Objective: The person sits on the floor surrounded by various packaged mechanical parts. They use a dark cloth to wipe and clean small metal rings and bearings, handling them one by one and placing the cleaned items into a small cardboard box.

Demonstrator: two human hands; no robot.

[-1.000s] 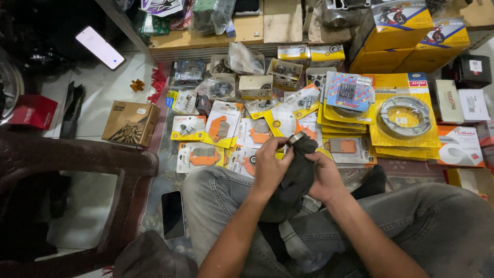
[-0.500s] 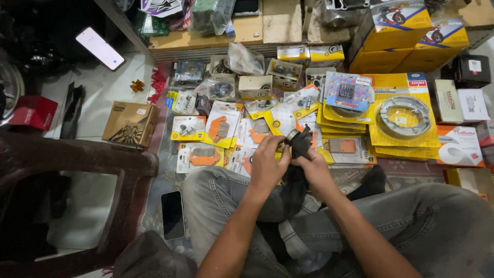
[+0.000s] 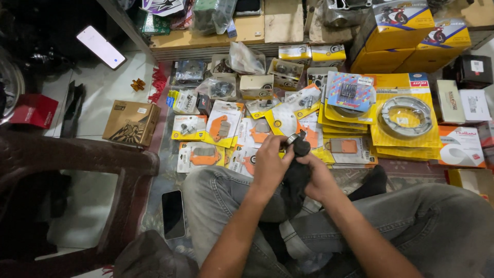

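I sit on the floor in grey jeans with both hands raised over my lap. My left hand (image 3: 269, 163) and my right hand (image 3: 320, 177) both grip a black cloth (image 3: 297, 175). The cloth is wrapped around a small round metal part (image 3: 292, 138), whose shiny rim shows at the top between my fingers. The cloth's loose end hangs down between my wrists. Most of the metal part is hidden inside the cloth.
Yellow blister packs of brake pads (image 3: 223, 123) and a brake-shoe pack (image 3: 406, 116) cover the floor ahead. Yellow boxes (image 3: 406, 25) stand at the back right. A brown plastic chair (image 3: 77, 159) is at my left, a phone (image 3: 173, 213) by my knee, a cardboard box (image 3: 131, 122) beyond.
My hands have turned and shifted the cloth around the metal part; the cloth now hangs lower and narrower between my wrists. Everything on the floor has stayed put.
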